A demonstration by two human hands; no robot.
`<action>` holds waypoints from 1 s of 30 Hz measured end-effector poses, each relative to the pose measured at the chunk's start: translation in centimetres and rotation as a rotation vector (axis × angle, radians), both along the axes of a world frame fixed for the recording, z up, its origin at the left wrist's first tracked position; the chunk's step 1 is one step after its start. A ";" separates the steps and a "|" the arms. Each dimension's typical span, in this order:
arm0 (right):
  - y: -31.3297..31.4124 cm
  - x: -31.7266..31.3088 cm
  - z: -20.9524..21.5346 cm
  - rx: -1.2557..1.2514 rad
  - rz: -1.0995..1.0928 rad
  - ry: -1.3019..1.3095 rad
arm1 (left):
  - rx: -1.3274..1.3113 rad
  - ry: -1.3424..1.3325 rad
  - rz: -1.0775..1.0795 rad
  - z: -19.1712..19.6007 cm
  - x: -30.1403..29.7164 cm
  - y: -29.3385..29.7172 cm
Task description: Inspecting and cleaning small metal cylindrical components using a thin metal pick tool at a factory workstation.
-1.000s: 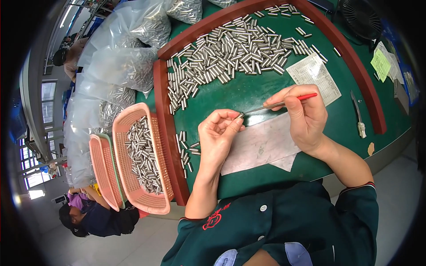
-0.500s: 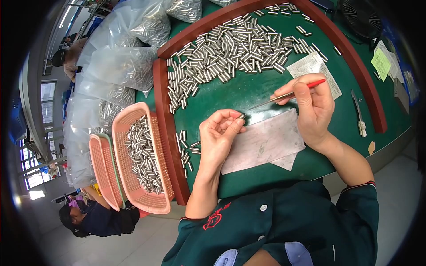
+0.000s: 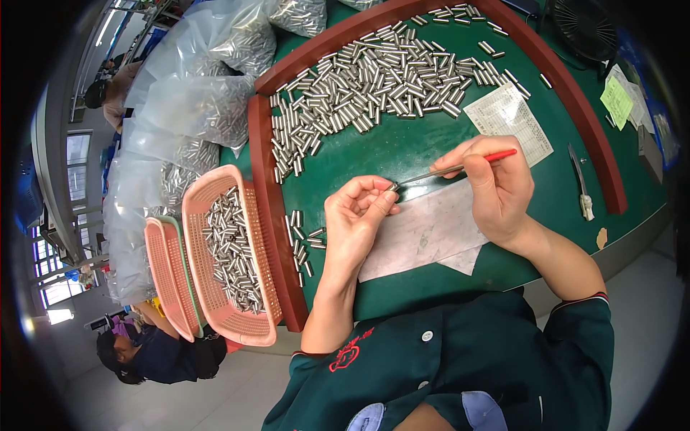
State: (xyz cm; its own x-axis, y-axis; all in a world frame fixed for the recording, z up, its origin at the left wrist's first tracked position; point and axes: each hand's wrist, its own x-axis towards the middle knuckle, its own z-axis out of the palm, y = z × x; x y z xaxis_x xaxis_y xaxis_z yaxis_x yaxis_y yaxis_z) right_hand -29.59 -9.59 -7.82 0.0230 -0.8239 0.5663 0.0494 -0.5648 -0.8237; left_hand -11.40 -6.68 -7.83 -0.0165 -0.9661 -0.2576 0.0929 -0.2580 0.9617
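Note:
My left hand [image 3: 359,208] is closed, pinching a small metal cylinder [image 3: 394,187] between thumb and fingertips, mostly covered by them. A slim tapered metal tool with a red handle [image 3: 501,154] is gripped in my right hand [image 3: 499,190] like a pen. Its thin tip points left and meets the cylinder's end at my left fingertips; whether it goes inside cannot be made out. Below both hands lies a stained whitish sheet [image 3: 424,233] on the green tabletop [image 3: 424,147]. Beyond them spreads a heap of shiny metal cylinders [image 3: 374,79].
A dark red raised border [image 3: 260,154] edges the work area. Left of it stand a pink basket [image 3: 269,323] of cylinders, another pink basket [image 3: 162,266] and clear bags [image 3: 223,108] of metal parts. A printed paper slip [image 3: 528,133], tweezers [image 3: 577,176] and a fan [image 3: 586,29] are at right.
My right hand has moved left and slightly down, bringing the tool's tip up to the cylinder. My left hand has stayed almost in place.

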 end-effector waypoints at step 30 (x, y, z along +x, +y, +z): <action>-0.8 -0.2 0.4 0.223 -0.011 -0.235 | 0.010 0.068 -0.012 -0.3 0.5 0.0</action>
State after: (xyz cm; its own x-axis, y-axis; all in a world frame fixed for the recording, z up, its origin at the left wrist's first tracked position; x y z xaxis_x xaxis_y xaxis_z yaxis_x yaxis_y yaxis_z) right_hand -29.76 -10.37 -7.45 -0.0969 -0.9277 0.3606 0.2482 -0.3734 -0.8939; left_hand -10.91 -6.71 -8.09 -0.0461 -0.9630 -0.2655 0.1551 -0.2694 0.9505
